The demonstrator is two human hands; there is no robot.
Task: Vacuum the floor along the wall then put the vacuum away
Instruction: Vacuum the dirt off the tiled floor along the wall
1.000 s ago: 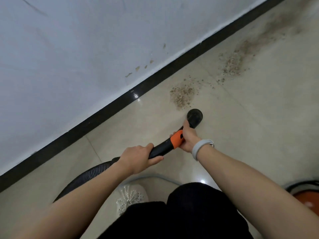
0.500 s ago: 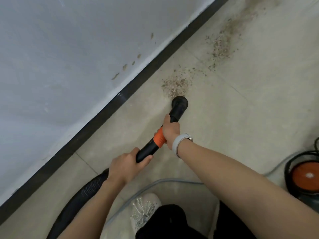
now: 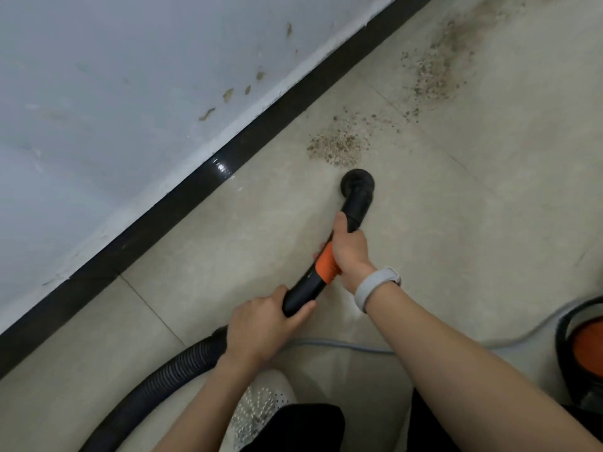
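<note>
I hold a black vacuum wand with an orange band [image 3: 325,265]. My right hand [image 3: 349,252] grips it at the band, a pale watch on the wrist. My left hand [image 3: 261,324] grips the wand's lower end where the ribbed black hose [image 3: 156,383] joins. The round black nozzle [image 3: 357,183] rests on the beige tile floor, just below a patch of brown grit [image 3: 339,146]. A larger trail of grit [image 3: 434,73] runs on toward the top right, near the black baseboard [image 3: 182,194] of the white wall.
The vacuum's black and orange body [image 3: 584,347] stands at the right edge. Its grey cord [image 3: 346,345] lies across the floor behind my arms. My white beaded shoe [image 3: 261,406] and black trousers are at the bottom.
The nozzle has slid forward to the edge of the nearest grit patch and now sits just below it. Both hands kept their grip; the view shifted slightly.
</note>
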